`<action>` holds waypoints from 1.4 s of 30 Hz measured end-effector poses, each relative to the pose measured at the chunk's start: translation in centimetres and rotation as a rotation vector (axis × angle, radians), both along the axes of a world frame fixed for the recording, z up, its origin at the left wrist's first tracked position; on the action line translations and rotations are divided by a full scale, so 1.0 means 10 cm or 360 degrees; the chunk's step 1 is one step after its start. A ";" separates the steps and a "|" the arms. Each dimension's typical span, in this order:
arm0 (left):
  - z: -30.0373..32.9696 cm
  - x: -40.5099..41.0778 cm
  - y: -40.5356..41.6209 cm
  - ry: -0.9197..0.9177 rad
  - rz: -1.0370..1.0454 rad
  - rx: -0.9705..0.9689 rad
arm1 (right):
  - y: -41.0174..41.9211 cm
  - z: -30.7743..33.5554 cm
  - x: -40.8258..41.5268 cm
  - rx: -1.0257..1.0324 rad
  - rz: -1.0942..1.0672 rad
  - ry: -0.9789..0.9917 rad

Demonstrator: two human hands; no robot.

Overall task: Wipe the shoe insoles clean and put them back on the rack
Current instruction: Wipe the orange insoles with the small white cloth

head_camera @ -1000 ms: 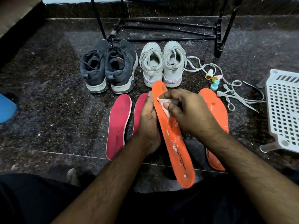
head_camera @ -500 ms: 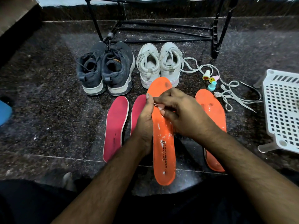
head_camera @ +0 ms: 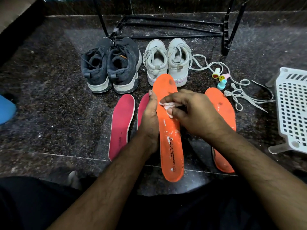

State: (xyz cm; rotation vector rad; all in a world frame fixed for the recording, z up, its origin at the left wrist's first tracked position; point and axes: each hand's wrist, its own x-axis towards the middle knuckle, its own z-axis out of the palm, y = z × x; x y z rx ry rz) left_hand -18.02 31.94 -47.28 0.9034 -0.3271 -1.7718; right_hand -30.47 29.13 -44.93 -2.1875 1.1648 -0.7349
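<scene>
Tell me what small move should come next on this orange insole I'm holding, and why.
Probably draw the white wipe in your right hand down toward the heel: white specks still dot the held orange insole below the wipe, around the printed lettering, while your left hand steadies its edge.

Orange insoles [head_camera: 170, 146] flecked white, pink insoles [head_camera: 120, 125], speckled dark floor [head_camera: 49, 105]

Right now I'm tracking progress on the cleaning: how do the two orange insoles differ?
The held orange insole is lifted, gripped by the left hand while the right hand presses a white wipe on it; the other orange insole lies on the floor, untouched. The held one shows printed lettering; the other shows none. Both are orange with white specks.
</scene>
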 end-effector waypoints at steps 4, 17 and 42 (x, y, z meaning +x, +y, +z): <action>-0.02 -0.03 0.01 -0.0062 -0.0016 -0.0009 | -0.04 -0.05 -0.02 0.0020 -0.0151 0.0069; 0.03 0.02 0.03 -0.0042 0.0003 0.0027 | 0.08 -0.01 0.06 0.0037 -0.0128 0.0010; 0.09 -0.03 0.05 0.0012 0.0012 0.0032 | 0.23 0.03 0.11 -0.0013 -0.0101 -0.0166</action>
